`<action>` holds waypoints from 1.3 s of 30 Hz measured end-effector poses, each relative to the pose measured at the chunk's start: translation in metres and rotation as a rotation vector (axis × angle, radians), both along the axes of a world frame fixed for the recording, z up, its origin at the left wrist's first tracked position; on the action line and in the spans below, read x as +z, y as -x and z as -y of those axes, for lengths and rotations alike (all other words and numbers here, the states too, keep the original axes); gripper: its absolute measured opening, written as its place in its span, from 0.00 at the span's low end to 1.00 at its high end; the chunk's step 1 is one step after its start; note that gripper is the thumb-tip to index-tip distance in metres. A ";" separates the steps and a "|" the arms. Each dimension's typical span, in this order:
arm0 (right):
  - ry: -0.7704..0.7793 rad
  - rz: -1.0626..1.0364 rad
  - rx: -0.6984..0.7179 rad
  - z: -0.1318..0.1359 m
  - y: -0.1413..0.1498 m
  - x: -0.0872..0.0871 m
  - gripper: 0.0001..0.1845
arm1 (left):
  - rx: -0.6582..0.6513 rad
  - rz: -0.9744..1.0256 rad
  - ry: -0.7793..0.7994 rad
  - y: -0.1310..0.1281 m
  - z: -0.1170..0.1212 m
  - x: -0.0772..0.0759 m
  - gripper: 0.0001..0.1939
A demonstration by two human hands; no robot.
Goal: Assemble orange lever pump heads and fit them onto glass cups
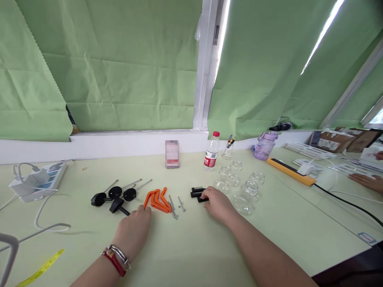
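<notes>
At the person's ten o'clock off the right hand [220, 204] lie the black toothed pieces [196, 194], and its thumb and fingertips are right on the nearest one; whether they grip it, one cannot tell! Over to the left hand [134, 226], fingers curled out of sight, hold or no hold impossible to call. Orange hooks [162, 207] sit just beside it at one o'clock, black knobs [115, 192] at eleven, slim screws [172, 209] at two!
</notes>
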State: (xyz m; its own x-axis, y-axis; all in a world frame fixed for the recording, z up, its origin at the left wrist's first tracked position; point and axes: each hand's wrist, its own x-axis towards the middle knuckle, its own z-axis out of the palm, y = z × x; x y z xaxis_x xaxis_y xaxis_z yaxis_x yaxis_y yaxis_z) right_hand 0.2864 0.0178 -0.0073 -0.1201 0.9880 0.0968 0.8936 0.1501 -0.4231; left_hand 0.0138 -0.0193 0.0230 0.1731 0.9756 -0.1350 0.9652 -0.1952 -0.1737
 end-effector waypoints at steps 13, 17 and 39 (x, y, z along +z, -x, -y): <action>0.096 -0.015 0.256 0.015 0.012 0.011 0.09 | -0.278 0.236 -0.140 -0.022 0.019 -0.003 0.17; 0.143 -0.040 0.504 0.026 0.022 0.016 0.07 | -0.417 0.425 -0.002 -0.037 0.031 -0.008 0.12; -0.085 0.021 0.039 -0.012 -0.009 0.005 0.08 | -0.502 0.818 -0.126 -0.028 0.027 -0.019 0.08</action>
State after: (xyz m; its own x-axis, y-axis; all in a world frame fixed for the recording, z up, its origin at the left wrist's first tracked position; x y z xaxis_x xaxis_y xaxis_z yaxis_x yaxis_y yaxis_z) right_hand 0.2959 0.0294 -0.0020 -0.1610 0.9710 0.1768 0.8951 0.2192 -0.3882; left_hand 0.0416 -0.0464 0.0036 0.5672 0.7617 0.3132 0.6064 -0.6435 0.4671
